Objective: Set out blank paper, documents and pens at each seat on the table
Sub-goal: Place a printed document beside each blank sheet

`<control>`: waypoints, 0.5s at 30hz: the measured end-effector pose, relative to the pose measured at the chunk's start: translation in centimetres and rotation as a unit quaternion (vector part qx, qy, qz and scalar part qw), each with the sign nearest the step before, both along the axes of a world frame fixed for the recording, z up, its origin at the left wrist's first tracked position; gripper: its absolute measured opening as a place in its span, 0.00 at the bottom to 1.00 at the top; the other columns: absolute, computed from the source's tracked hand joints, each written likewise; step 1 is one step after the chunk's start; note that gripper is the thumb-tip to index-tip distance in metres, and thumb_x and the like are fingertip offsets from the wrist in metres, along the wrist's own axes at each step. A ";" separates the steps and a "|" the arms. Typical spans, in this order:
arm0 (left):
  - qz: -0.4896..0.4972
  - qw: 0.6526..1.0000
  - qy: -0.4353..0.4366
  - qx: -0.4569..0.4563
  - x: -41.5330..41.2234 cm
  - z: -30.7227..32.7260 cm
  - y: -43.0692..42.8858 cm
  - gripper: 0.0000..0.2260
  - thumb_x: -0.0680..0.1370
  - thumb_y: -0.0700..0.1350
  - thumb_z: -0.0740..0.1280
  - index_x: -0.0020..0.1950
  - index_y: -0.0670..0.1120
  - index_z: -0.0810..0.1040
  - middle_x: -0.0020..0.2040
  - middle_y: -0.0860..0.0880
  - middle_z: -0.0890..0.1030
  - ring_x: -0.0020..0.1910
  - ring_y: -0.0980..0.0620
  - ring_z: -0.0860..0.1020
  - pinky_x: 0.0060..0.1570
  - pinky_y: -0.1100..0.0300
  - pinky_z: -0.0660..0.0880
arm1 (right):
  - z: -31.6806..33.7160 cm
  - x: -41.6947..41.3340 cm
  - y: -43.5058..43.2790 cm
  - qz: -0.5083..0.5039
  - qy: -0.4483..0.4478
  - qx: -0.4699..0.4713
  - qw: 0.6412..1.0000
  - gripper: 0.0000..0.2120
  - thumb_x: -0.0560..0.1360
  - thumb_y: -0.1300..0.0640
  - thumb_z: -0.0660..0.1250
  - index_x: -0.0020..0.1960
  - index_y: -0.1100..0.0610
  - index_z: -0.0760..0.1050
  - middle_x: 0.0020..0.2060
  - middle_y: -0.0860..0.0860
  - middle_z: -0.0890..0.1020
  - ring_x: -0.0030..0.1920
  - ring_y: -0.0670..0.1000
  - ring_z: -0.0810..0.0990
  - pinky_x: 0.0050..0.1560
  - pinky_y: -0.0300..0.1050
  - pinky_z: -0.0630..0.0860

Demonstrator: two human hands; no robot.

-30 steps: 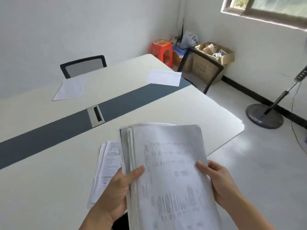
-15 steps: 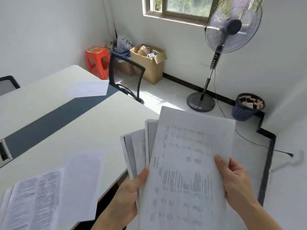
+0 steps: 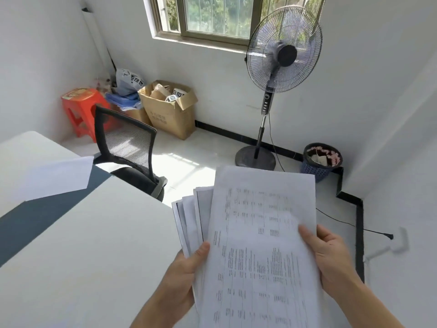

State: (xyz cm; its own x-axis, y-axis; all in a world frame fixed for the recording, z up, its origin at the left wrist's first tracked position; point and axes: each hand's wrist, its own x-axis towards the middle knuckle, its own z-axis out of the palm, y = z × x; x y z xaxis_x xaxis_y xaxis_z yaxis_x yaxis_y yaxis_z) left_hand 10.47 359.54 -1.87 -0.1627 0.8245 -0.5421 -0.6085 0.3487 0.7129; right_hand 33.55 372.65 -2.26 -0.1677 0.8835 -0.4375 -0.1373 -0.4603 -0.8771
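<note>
I hold a fanned stack of printed documents (image 3: 257, 233) in front of me, past the table's right end. My left hand (image 3: 182, 275) grips the stack from the left, thumb on top. My right hand (image 3: 328, 254) pinches the top sheet at its right edge. A blank white sheet (image 3: 56, 178) lies on the white table (image 3: 94, 245) at the end seat, partly over the dark centre strip (image 3: 30, 221). A black mesh chair (image 3: 127, 147) stands at that end. No pens are in view.
A standing fan (image 3: 281, 53) and a blue waste basket (image 3: 321, 159) are by the far wall. A cardboard box (image 3: 170, 110) and an orange stool (image 3: 82, 110) sit in the corner. A black cable (image 3: 350, 223) runs across the floor on the right.
My view has swung right and I have moved toward the table's end. The documents laid on the table at the near seat have left the view. Both hands keep hold of the stack.
</note>
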 end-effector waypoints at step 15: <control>0.070 0.997 0.003 -0.017 -9.2 -0.7 22.7 0.18 0.75 0.48 0.65 0.63 0.43 0.78 0.57 0.38 0.82 0.56 0.35 0.81 0.59 0.36 0.74 | -1.3 -8.7 22.7 0.037 0.003 -0.030 0.999 0.10 0.70 0.64 0.69 0.50 0.67 0.81 0.43 0.64 0.86 0.37 0.60 0.86 0.39 0.56 0.84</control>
State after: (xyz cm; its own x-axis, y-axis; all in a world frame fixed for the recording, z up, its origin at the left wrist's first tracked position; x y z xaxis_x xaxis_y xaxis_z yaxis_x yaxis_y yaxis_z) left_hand 1.25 382.21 -2.56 -0.2789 0.7743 -0.5680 -0.6484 0.2844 0.7062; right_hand 24.89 395.36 -3.59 -0.2343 0.8414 -0.4870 -0.1073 -0.5203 -0.8472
